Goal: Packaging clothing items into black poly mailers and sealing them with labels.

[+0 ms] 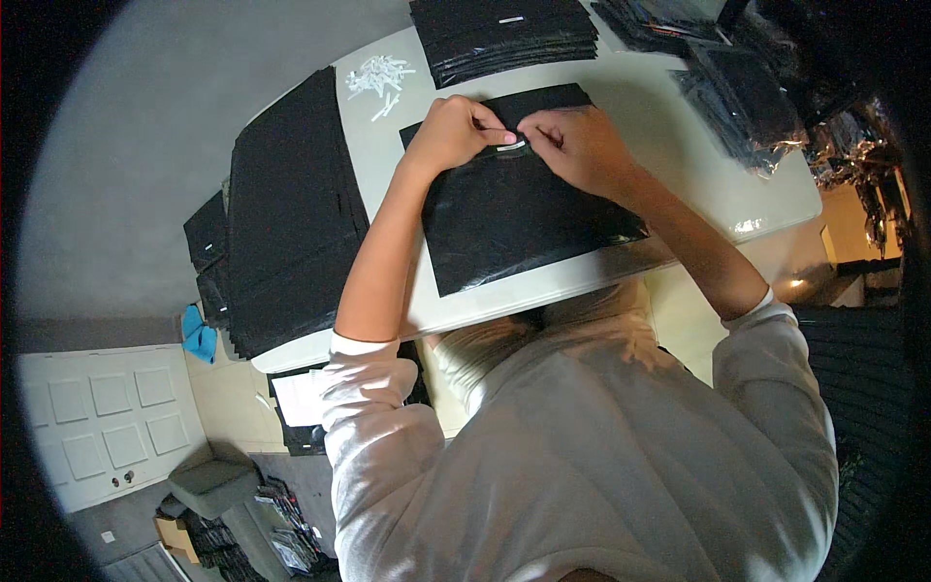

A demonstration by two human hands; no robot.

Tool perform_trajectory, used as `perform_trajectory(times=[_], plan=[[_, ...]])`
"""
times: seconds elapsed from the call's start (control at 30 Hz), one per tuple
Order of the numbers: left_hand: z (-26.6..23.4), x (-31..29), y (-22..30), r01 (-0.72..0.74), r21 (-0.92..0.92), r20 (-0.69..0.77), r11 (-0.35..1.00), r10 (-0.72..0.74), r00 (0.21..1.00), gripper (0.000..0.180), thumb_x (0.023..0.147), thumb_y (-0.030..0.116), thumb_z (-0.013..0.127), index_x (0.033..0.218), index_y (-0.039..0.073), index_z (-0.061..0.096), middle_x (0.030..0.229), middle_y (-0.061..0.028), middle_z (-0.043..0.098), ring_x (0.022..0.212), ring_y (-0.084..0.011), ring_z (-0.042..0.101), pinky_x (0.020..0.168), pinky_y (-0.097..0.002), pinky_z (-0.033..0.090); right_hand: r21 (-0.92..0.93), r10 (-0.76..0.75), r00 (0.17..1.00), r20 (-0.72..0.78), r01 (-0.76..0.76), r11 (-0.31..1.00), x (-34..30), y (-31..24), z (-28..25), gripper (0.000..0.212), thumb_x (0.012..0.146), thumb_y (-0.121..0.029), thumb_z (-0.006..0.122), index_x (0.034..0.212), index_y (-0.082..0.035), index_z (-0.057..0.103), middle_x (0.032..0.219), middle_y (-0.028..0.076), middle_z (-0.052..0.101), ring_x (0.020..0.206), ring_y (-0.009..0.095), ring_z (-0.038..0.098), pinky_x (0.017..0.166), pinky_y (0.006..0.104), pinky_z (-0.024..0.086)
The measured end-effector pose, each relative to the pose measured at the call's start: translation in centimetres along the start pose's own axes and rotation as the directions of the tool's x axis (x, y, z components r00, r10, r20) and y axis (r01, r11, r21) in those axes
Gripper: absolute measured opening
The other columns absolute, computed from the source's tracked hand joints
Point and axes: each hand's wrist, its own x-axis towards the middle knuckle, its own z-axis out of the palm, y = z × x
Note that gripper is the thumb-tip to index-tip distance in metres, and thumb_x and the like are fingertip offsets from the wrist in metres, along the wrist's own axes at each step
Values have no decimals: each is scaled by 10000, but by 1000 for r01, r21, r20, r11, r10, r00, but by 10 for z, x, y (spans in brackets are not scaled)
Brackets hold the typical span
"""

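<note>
A flat black packet (pixel 514 218) with a glossy, film-like surface lies on the white table in front of me. Near its far edge is a small white strip (pixel 510 146). Over that edge, my left hand (pixel 458 134) is closed in a pinch, its thumb tip right beside the strip. My right hand (pixel 574 145) is curled from the other side, thumb against bent fingers, close to the left fingertips. Whatever lies between the fingers of either hand is too small or hidden to name.
Small white strips (pixel 379 77) lie in a loose pile beyond my left hand. A tall stack of black sheets (pixel 296 209) fills the table's left side. More black packets (pixel 504 44) are stacked at the far edge, and clear-wrapped dark packets (pixel 742 112) lie at the right.
</note>
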Motion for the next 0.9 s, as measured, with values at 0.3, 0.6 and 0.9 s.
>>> perform_trajectory(times=[0.3, 0.6, 0.9], plan=[[6, -6, 8, -11, 146, 68, 989, 1, 998, 225, 651, 229, 913, 814, 105, 817, 780, -173, 735, 752, -360, 711, 758, -396, 575, -121, -227, 933, 278, 269, 956, -6, 43, 18, 276, 1008, -248, 560, 1212, -146, 714, 1324, 45, 667, 1374, 306, 498, 1185, 595, 275], [-19, -11, 3, 117, 249, 127, 961, -152, 980, 326, 563, 260, 955, 814, 100, 823, 798, -136, 760, 766, -300, 735, 795, -369, 575, -367, -18, 900, 435, 196, 909, -26, 51, -26, 392, 1058, -361, 463, 1337, -153, 643, 1452, 6, 576, 1441, 241, 424, 1243, 584, 148], [-53, -17, -49, 275, 499, 351, 822, -482, 803, 484, 553, 448, 959, 900, 138, 828, 959, -52, 783, 958, -253, 732, 836, -385, 559, -472, 186, 916, 356, 4, 882, -52, 65, -43, 456, 1079, -375, 382, 1390, -113, 589, 1465, 93, 552, 1398, 274, 471, 1244, 564, 164]])
